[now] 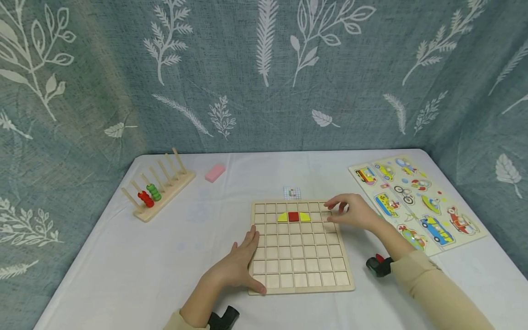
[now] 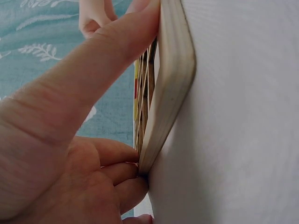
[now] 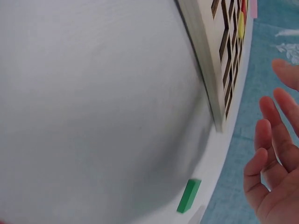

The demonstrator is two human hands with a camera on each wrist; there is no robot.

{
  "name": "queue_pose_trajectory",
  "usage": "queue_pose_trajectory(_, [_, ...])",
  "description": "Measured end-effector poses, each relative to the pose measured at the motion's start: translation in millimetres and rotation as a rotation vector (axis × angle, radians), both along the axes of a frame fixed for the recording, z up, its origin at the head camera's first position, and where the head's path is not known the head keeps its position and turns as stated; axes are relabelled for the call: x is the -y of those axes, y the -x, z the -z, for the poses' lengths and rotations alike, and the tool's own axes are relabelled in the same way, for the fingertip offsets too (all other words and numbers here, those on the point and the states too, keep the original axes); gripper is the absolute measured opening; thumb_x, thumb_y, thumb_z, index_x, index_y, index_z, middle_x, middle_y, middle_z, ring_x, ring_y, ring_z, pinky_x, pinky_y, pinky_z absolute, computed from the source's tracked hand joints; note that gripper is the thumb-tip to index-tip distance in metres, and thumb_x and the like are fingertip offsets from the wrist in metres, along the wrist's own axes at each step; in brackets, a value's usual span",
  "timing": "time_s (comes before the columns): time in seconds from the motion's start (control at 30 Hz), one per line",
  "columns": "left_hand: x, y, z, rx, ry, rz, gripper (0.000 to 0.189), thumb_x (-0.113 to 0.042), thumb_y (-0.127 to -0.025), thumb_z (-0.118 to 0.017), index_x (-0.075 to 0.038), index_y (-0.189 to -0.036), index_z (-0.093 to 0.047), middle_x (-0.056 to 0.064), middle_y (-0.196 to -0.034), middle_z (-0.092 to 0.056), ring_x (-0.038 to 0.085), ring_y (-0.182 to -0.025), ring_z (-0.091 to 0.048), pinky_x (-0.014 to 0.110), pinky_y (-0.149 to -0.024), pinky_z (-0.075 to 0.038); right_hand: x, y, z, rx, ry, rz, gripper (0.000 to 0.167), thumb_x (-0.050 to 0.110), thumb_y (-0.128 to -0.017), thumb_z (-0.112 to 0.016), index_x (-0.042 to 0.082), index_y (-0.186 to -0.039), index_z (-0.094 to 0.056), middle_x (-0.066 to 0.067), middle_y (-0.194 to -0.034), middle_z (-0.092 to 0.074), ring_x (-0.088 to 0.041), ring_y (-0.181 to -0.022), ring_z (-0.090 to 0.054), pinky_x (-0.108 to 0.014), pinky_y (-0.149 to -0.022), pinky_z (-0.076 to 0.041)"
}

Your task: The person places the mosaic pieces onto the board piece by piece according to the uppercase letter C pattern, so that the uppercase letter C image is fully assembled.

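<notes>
A square wooden grid board lies on the white table. In its second row from the back sit a red square tile and two yellow rounded tiles, one on the left and one on the right. My left hand rests against the board's near-left corner, fingers along the left side and thumb at the front edge. Over the board's back right corner hovers my right hand, fingers loosely bent with nothing between them. A green block lies beyond the board's edge in the right wrist view.
Behind the board lies a small printed card. A peg stand with red and green beads stands back left, near a pink block. A vehicle picture puzzle lies on the right. A patterned curtain hangs behind the table.
</notes>
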State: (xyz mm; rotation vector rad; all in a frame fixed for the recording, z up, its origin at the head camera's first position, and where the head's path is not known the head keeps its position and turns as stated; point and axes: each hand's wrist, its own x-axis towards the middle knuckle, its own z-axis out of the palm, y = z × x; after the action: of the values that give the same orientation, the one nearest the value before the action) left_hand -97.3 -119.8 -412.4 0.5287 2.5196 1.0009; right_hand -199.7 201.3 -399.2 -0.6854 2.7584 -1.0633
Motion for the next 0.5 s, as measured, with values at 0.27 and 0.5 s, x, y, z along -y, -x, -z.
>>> queue_pose_trajectory(0.27, [0.5, 0.1, 0.5, 0.005, -0.008, -0.002, 0.129, -0.031, -0.048, -0.09, 0.01, -0.142, -0.012, 0.02, -0.15, 0.001, 0.034, -0.137, -0.003, 0.056, -0.107, -0.005, -16, -2.5, 0.2, -0.018, -0.017, 0.024, 0.034, 0.014, -0.072, -0.077, 0.004, -0.103, -0.068, -0.005, -0.095, -0.066, -0.016, -0.073, -0.053, -0.025, -0.055, -0.044])
queue_pose_trajectory(0.5, [0.3, -0.7, -0.8, 0.007, -0.005, -0.002, 0.129, -0.031, -0.048, -0.09, 0.01, -0.142, -0.011, 0.02, -0.15, 0.001, 0.033, -0.138, -0.003, 0.056, -0.107, -0.004, -30, -3.1, 0.5, -0.031, -0.007, 0.027, 0.036, 0.01, -0.071, -0.077, 0.002, -0.105, -0.067, -0.009, -0.098, -0.066, -0.019, -0.076, -0.054, -0.024, -0.057, -0.045])
